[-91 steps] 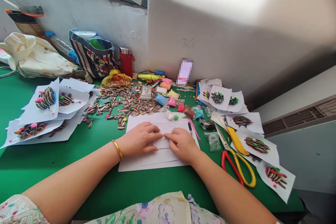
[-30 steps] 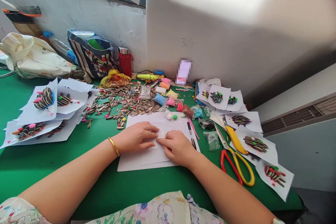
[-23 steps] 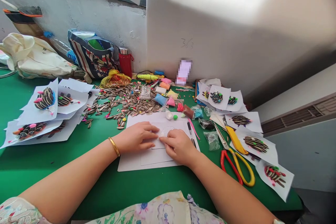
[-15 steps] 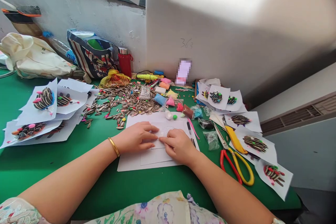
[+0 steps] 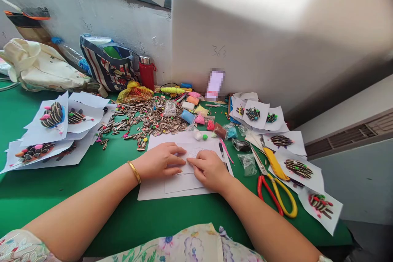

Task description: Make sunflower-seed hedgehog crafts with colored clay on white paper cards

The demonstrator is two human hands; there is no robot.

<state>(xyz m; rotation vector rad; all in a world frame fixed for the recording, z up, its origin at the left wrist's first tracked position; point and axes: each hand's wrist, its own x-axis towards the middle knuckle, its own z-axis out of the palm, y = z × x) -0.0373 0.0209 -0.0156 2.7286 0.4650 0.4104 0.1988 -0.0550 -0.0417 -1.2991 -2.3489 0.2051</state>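
My left hand (image 5: 166, 159) lies on a small white sheet (image 5: 181, 180) with its fingers apart, holding nothing. Beside it, my right hand (image 5: 211, 168) is closed, its index finger reaching out to touch the paper; what its curled fingers may hold is hidden. A faint round drawing (image 5: 195, 151) shows on the sheet just beyond the fingertips. Under this sheet is a larger white sheet (image 5: 150, 192). A black pen (image 5: 221, 149) and a pink stick (image 5: 227, 151) lie right of my right hand. White clay (image 5: 197, 135) and a green ball (image 5: 204, 136) sit at the paper's far edge.
Sunflower seeds (image 5: 159, 120) are heaped beyond my hands, beside bagged coloured clay (image 5: 188, 116). Red-and-yellow-handled scissors (image 5: 276, 190) and a yellow cutter (image 5: 275, 164) lie right. Seed-decorated cards stand in groups at left (image 5: 59, 133) and right (image 5: 302, 182). A red flask (image 5: 146, 73) stands behind.
Both hands keep nearly the same place on the paper. The whole view has shifted very slightly.
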